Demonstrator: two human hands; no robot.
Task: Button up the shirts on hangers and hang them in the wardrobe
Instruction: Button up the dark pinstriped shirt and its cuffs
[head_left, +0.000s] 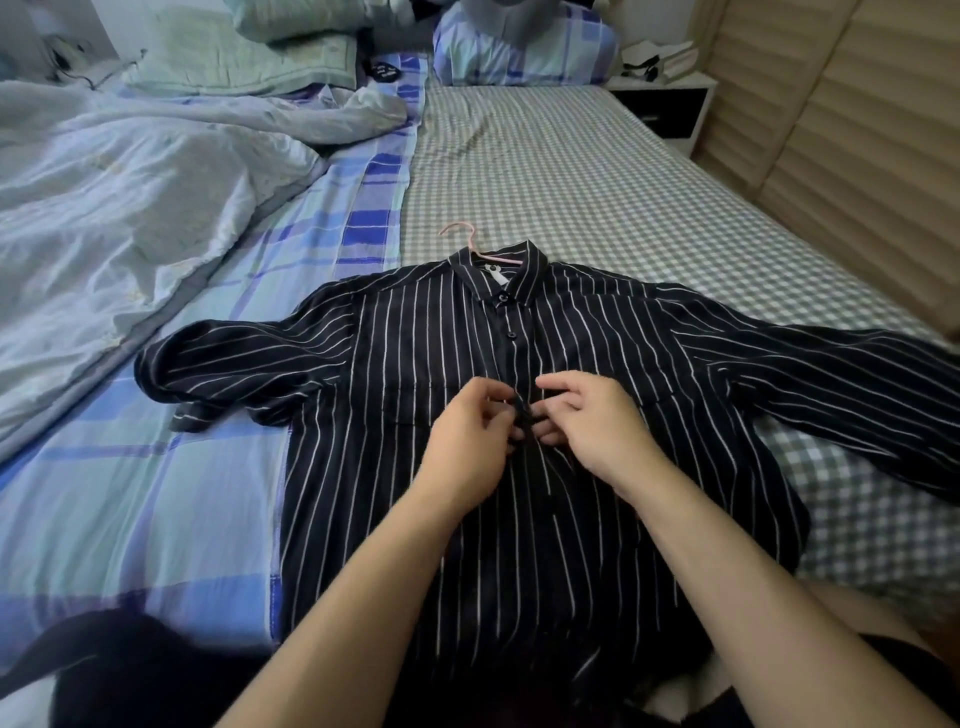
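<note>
A dark navy shirt with thin white vertical stripes (457, 374), of soft, slightly shiny cloth, lies face up and spread flat on the bed, sleeves flung out to both sides, collar away from the person. A slim pink plastic hanger (470, 244) sits inside it, its hook poking out past the collar onto the sheet. Two small dark buttons below the collar are fastened. At mid-chest the left hand (467, 436) and the right hand (597, 426) meet, each grip pinched on the placket edges. The shirt straddles a grey-and-white gingham sheet (571, 171) and a blue-and-mint plaid sheet (156, 493). A rumpled pale quilt (119, 197) lies left, a white nightstand (670, 104) beyond, and beige slatted panels (841, 130) to the right.
</note>
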